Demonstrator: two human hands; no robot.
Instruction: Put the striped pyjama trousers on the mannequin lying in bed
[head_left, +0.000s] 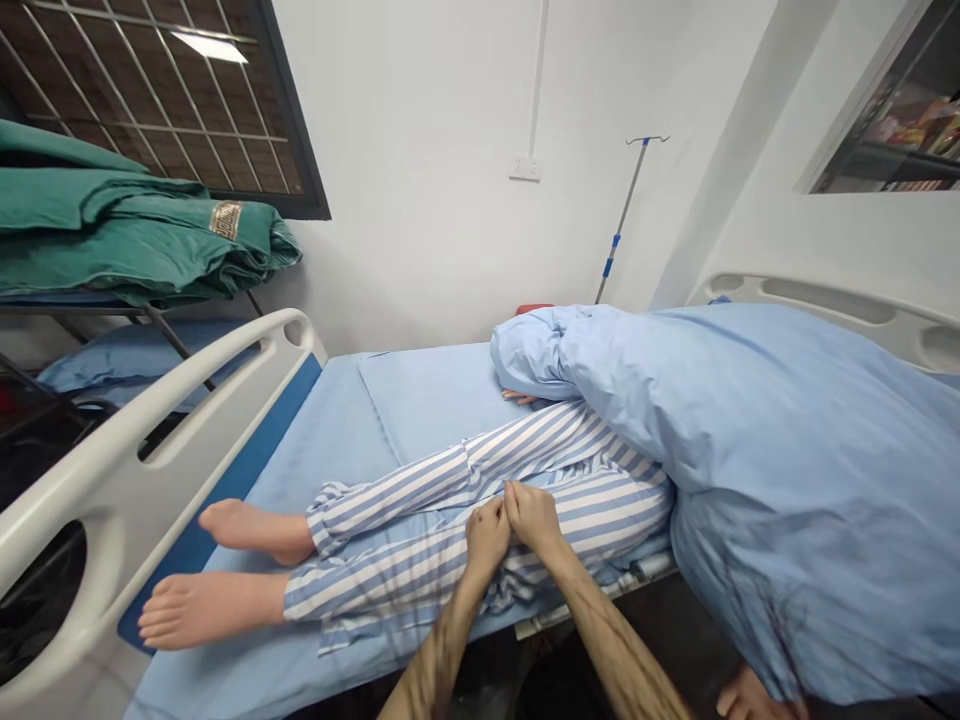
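A hospital bed (375, 450) fills my view in a white-walled ward, a white plastic end rail (97, 480) at its foot and a matching rail (840, 310) at the far side; a steel drip stand (622, 220) rises behind it, near a wall socket (525, 170); a barred window (150, 100) stands over folded green blankets (112, 225) on a metal rack (135, 312), with a blue pillow (135, 365) lower down; a lying figure (480, 510) rests on the blue bed sheet (435, 410), its upper body under a heaped pale blue quilt (750, 450), its bare feet (210, 610) pointing toward the end rail, and a hand (517, 397) of the figure just showing at the quilt's edge; the task's cloth, striped pyjama trousers (390, 570), covers both legs; my left hand (487, 540) and right hand (532, 517) sit side by side on the nearer leg, touching each other; the fingers of both are closed, pinching the trouser cloth between them.
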